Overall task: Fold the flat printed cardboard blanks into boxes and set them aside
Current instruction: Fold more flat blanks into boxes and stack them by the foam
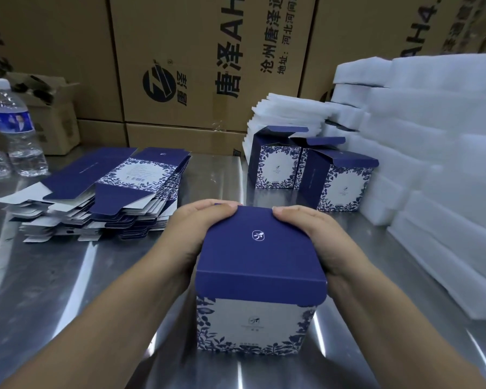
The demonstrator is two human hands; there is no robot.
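A blue floral-printed box [260,265] stands upright on the steel table [68,290], right in front of the person. The left hand [197,228] and right hand [312,237] clasp its two sides, thumbs pressed on the far edge of the closed lid. The stack of flat blanks [110,192] lies fanned out to the left. Finished boxes [345,183] stand behind to the right with lids up, against white foam sheets [432,141]. A water bottle [14,127] stands far left, before brown cartons [194,66].

Both hands — left hand [197,234], right hand [317,242] — grip the upright blue box [260,279].
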